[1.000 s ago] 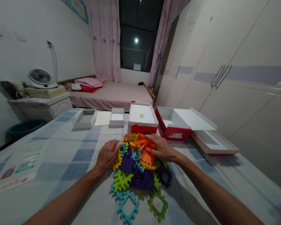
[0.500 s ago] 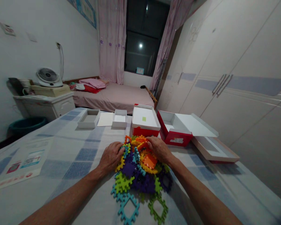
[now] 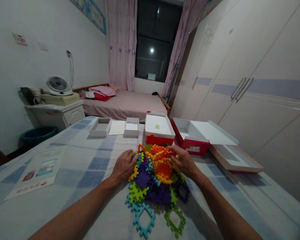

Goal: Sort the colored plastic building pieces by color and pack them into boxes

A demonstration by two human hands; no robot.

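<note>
Right hand (image 3: 184, 160): slid outward a bit, can't tell grip.
Left hand (image 3: 124, 164): touching pile's side, can't tell grip.
Toy pieces (image 3: 143, 180): probably light, stiff; pinch bumpy edges.

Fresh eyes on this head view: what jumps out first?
First, the bright heap of toothed pieces in the lower middle, on the checked cloth, with the left hand at its left side and the right hand at its right. Next, the open red-and-white box beyond it, to the right. Then the dark window at the back, showing one bright spot.
</note>
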